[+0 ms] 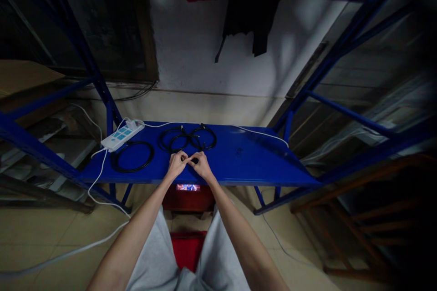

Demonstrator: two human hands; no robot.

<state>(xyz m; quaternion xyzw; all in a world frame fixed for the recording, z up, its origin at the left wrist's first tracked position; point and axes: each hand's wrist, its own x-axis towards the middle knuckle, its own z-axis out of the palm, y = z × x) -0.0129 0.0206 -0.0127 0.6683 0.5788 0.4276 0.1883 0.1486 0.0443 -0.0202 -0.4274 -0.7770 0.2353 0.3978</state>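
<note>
My left hand (177,163) and my right hand (200,163) meet over the front part of a blue shelf (259,163). Both are closed in a pinch, fingertips touching or nearly so. Whatever lies between the fingers is too small or hidden to make out. Just beyond them, a black coiled cable (160,142) overlaps or lies close to another black coiled cable (215,139); plug ends show at the back. Left of my left hand rests a separate loop of black cable (152,157).
A white power strip (118,137) with blue sockets sits at the shelf's left; its white cord (99,177) hangs over the edge. Blue posts (288,127) frame both sides. Under the shelf, a lit screen (187,187) lies on a red stool (187,200). Wooden furniture (344,236) stands right.
</note>
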